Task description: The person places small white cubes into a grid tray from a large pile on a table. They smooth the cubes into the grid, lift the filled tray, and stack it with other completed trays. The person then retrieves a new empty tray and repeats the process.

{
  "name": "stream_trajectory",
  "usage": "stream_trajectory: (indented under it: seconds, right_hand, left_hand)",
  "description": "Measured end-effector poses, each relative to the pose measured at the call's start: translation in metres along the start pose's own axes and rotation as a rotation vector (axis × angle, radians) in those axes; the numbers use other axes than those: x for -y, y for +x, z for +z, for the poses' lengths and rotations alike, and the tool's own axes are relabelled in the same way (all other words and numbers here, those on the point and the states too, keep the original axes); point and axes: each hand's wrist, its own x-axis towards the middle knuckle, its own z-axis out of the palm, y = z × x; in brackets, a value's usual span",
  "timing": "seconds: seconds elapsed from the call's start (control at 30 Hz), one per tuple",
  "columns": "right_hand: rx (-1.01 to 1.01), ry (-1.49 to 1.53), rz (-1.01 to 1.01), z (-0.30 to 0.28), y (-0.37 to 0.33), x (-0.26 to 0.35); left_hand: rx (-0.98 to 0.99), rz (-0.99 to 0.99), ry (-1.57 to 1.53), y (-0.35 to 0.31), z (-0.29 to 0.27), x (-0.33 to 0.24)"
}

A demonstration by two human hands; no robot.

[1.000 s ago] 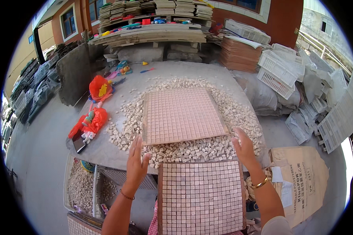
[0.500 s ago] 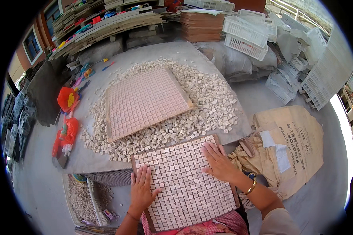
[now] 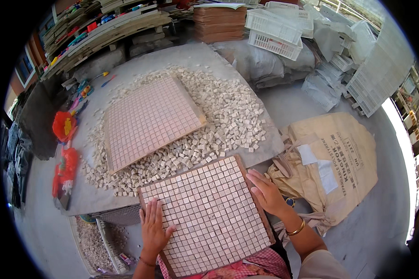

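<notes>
A framed grid tray (image 3: 209,211) full of small square pale stone tiles rests on my lap, tilted, its far edge against the table. My left hand (image 3: 153,230) lies on its left side, fingers stretched out over the rim and the outer tiles. At the right rim, my right hand (image 3: 267,194) is spread with straight fingers by the upper corner; whether it touches the wood is hard to tell. Beyond, a second grid tray (image 3: 151,121) with pinkish cells sits on a heap of loose stone tiles (image 3: 230,111) on the grey table (image 3: 172,53).
Red plastic bags (image 3: 66,162) and small toys lie along the table's left edge. To the right stands a big tan paper sack (image 3: 335,162). White plastic crates (image 3: 274,35) and stacked brown sheets (image 3: 219,23) are at the back. A white bin (image 3: 108,244) holds tile chips at lower left.
My right hand has slid off the tile faces to the tray's right rim. My left hand keeps its place at the left side. The whole view has shifted a little.
</notes>
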Motion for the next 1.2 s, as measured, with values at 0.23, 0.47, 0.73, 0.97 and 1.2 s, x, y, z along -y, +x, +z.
stream_trajectory:
  seconds: [0.23, 0.47, 0.73, 0.97, 1.2]
  right_hand:
    - [-0.078, 0.026, 0.067, -0.005, -0.025, 0.010]
    - [-0.142, 0.042, 0.186, -0.008, -0.058, 0.003]
    - [-0.226, 0.198, 0.428, 0.007, -0.109, -0.014]
    - [-0.260, 0.099, 0.318, 0.009, -0.119, -0.015]
    - [-0.251, 0.122, 0.368, 0.016, -0.134, -0.018]
  left_hand:
    - [-0.044, 0.029, 0.051, 0.011, -0.017, -0.007]
    - [-0.017, 0.004, 0.003, 0.020, 0.000, -0.009]
    - [0.010, 0.033, 0.118, 0.027, -0.009, -0.019]
    - [0.015, 0.155, 0.078, 0.051, 0.012, -0.044]
    - [0.033, 0.159, 0.110, 0.056, 0.007, -0.048]
